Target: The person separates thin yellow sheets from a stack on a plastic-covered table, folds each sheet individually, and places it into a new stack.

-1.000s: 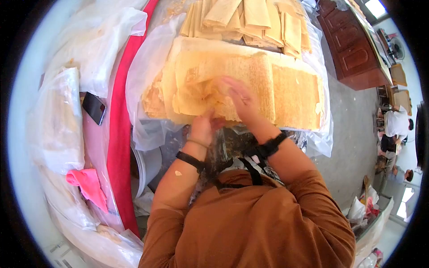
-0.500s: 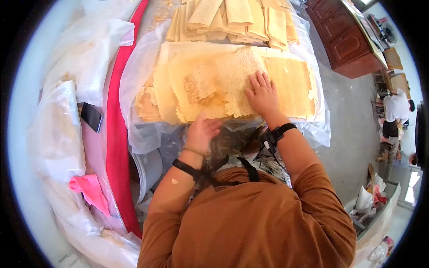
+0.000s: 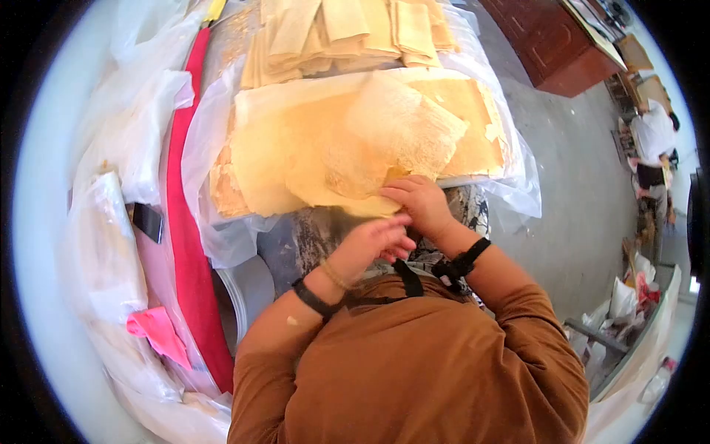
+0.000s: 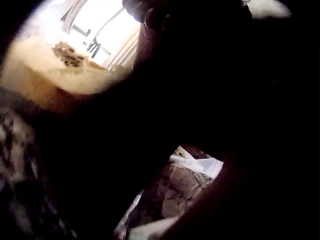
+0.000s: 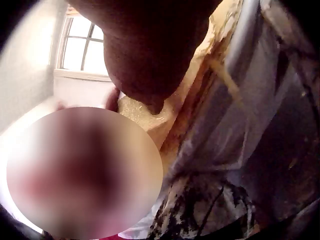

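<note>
A wide, thin yellow tofu-skin sheet (image 3: 285,148) tops the stack of sheets, and a paler, crumpled piece (image 3: 403,122) lies slanted over its right part. My right hand (image 3: 421,203) is at the near edge, its curled fingers pinching the tofu skin beside a darker brown fold (image 3: 396,175). In the right wrist view the thumb (image 5: 152,102) presses against the pale sheet surface. Just in front of my waist, my left hand (image 3: 373,240) is held off the stack with loose, slightly blurred fingers and nothing in them. The left wrist view is mostly dark.
Folded tofu-skin bundles (image 3: 344,22) lie behind the stack. Plastic film (image 3: 525,174) hangs over the table's edges. To the left are a red strip (image 3: 188,244), a phone (image 3: 146,222) and a pink cloth (image 3: 159,337). A wooden cabinet (image 3: 543,44) stands at right; people are farther off.
The right hand, flat on the sheet half a second ago, has come nearer and now pinches its near edge. The pale piece has turned askew. My left hand has moved back toward the body.
</note>
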Motion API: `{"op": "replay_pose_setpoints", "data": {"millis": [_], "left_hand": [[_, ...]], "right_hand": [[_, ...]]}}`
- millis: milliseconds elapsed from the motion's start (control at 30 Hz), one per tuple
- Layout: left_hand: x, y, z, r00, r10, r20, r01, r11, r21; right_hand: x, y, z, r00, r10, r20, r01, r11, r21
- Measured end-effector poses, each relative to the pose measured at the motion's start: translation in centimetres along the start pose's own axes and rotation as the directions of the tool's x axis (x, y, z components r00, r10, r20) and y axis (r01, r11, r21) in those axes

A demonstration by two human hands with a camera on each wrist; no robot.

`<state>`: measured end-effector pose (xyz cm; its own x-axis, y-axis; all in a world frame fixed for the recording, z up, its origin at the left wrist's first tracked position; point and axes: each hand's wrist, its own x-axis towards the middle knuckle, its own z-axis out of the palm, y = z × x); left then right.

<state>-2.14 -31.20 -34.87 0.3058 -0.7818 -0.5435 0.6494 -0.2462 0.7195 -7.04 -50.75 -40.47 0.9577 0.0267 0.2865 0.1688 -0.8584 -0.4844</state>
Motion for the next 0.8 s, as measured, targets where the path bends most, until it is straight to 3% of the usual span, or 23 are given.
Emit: {"op": "replay_pose_setpoints", "data": {"millis": [67, 100, 133, 167, 200, 267, 300, 367, 433, 467, 533, 600, 700, 800], "left_hand": [[-2.2, 2.5, 0.7, 0.968, 0.107, 0.229, -0.178, 0.931, 0.318], [-3.1, 4.6, 0.7, 0.937, 0.27, 0.222, -0.349, 0.765, 0.542], [-3.5, 6.4, -0.1, 0.868, 0.423, 0.261, -0.467, 0.515, 0.718], [-2.6, 6.3, -2.0, 0.837, 0.529, 0.139, -0.325, 0.278, 0.904], [-1.6, 7.5, -3.1, 0.723, 0.669, 0.169, -0.256, 0.032, 0.966], [1.7, 8.1, -5.7, 0.641, 0.709, 0.296, -0.188, -0.228, 0.955], [3.3, 7.6, -6.5, 0.672, 0.664, 0.328, -0.212, -0.252, 0.944], [6.6, 6.8, -7.7, 0.725, 0.566, 0.393, -0.262, -0.301, 0.917], [9.7, 6.1, -8.6, 0.646, 0.549, 0.531, -0.494, -0.23, 0.839], [10.8, 5.8, -8.9, 0.598, 0.546, 0.587, -0.596, -0.187, 0.781], [12.0, 6.0, -7.8, 0.733, 0.589, 0.34, -0.418, -0.004, 0.908], [12.9, 5.7, -6.0, 0.811, 0.583, 0.059, -0.203, 0.185, 0.962], [14.0, 5.3, -3.9, 0.794, 0.477, -0.377, 0.148, 0.45, 0.881], [16.4, 3.3, -4.4, 0.667, 0.673, -0.318, 0.202, 0.247, 0.948]], "right_hand": [[-1.3, 0.9, -3.0, 0.997, 0.066, -0.025, -0.064, 0.995, 0.075], [-2.3, 2.0, -3.9, 0.996, 0.075, -0.04, -0.073, 0.996, 0.041], [-3.4, 3.3, -4.9, 0.995, 0.082, -0.055, -0.082, 0.997, 0.006], [-4.5, 4.5, -5.7, 0.993, 0.09, -0.071, -0.092, 0.995, -0.027], [-5.5, 5.5, -6.4, 0.985, 0.154, -0.083, -0.15, 0.987, 0.05], [-6.8, 7.5, -7.0, 0.965, 0.256, -0.063, -0.211, 0.893, 0.398], [-7.4, 8.3, -7.3, 0.953, 0.299, -0.041, -0.226, 0.799, 0.557], [-7.9, 9.6, -7.8, 0.913, 0.408, 0.017, -0.306, 0.656, 0.69], [-8.2, 10.5, -7.6, 0.808, 0.58, 0.102, -0.4, 0.415, 0.817], [-7.7, 10.2, -8.0, 0.751, 0.659, 0.039, -0.411, 0.42, 0.809], [-6.3, 10.6, -8.7, 0.704, 0.71, 0.039, -0.493, 0.448, 0.746], [-5.5, 12.9, -7.9, 0.679, 0.734, -0.003, -0.554, 0.516, 0.653], [-4.1, 16.4, -5.2, 0.65, 0.755, -0.091, -0.624, 0.598, 0.503], [-1.7, 14.2, -7.0, 0.605, 0.775, -0.183, -0.716, 0.63, 0.301]]}}
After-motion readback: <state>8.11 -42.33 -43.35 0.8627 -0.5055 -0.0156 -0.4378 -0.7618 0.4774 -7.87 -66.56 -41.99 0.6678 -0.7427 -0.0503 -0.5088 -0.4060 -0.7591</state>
